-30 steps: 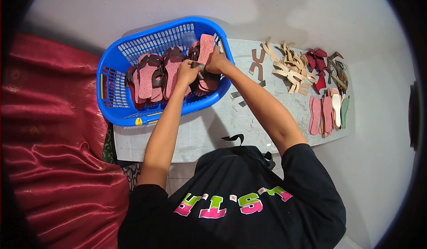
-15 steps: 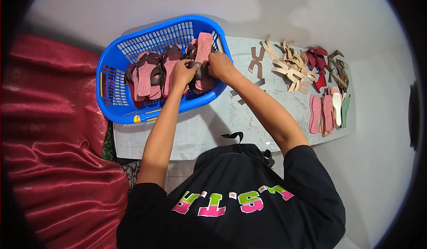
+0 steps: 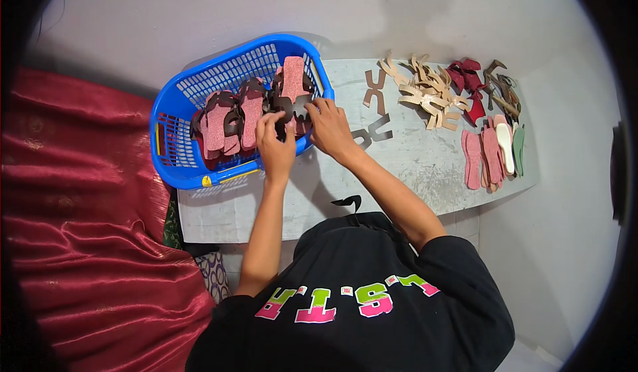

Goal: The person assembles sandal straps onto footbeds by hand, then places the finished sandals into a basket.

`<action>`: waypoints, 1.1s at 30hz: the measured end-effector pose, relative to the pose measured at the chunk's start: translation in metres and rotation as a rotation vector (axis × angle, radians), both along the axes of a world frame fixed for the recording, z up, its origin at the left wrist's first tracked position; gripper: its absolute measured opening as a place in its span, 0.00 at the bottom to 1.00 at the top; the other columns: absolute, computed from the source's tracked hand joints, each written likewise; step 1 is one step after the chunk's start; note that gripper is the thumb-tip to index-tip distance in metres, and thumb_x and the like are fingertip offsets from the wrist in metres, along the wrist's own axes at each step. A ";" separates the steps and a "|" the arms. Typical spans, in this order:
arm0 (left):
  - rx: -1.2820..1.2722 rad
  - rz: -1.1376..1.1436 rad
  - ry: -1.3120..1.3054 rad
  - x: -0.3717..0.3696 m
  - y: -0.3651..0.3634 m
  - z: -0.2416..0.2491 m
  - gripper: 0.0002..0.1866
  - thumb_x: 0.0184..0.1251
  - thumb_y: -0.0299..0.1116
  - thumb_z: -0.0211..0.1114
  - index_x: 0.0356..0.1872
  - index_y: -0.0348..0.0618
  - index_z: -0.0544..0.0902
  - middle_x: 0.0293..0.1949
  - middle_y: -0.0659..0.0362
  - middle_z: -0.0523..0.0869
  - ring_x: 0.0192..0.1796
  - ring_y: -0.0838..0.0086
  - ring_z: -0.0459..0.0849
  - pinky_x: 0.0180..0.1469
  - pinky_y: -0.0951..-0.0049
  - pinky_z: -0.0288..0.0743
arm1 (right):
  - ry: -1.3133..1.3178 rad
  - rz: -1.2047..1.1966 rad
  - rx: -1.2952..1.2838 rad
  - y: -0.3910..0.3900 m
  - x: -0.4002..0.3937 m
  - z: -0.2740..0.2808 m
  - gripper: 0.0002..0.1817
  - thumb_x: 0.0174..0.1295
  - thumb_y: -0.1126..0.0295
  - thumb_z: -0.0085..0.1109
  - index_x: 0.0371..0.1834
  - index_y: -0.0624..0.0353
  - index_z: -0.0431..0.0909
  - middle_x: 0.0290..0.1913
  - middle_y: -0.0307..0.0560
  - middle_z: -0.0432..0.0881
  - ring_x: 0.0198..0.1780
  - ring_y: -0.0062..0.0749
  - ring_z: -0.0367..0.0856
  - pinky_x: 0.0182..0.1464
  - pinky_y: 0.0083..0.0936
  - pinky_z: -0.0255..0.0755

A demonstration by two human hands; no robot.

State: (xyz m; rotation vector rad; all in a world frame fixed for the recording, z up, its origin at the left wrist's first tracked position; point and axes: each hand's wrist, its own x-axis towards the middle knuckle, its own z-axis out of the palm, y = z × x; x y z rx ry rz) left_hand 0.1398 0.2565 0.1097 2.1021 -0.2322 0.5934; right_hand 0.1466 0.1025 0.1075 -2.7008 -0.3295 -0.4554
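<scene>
In the blue basket (image 3: 229, 180), several pink sandal soles with dark brown straps stand upright in rows. The sandal at the right end (image 3: 292, 76) has a glittery pink sole and wide dark straps. My left hand (image 3: 276, 147) is at its strap's left side, thumb and fingers apart with a gap between them. On the other side, my right hand (image 3: 330, 129) reaches over the basket's rim, its fingers spread at the strap's right edge. Both sets of fingertips are at or very close to the strap; firm contact cannot be made out.
Right of the basket, brown strap pieces (image 3: 375, 89) lie on the grey table (image 3: 412, 179). Beyond are a pile of beige straps (image 3: 432, 93), dark red straps (image 3: 473, 83), olive-brown straps (image 3: 503, 93) and pink, white and green soles (image 3: 490, 152). Red satin cloth (image 3: 86, 192) hangs at left.
The sandal at the right end sits slightly lower and further left in view, with the basket also shifted. My fingers have loosened from its straps and drawn slightly towards me.
</scene>
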 end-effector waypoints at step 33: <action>0.719 -0.388 0.744 -0.169 -0.390 -0.159 0.36 0.47 0.31 0.73 0.63 0.47 0.72 0.73 0.44 0.55 0.74 0.45 0.53 0.62 0.26 0.62 | 0.561 -0.320 0.006 -0.411 -0.229 -0.159 0.33 0.47 0.72 0.67 0.62 0.52 0.73 0.67 0.53 0.65 0.64 0.53 0.65 0.57 0.49 0.70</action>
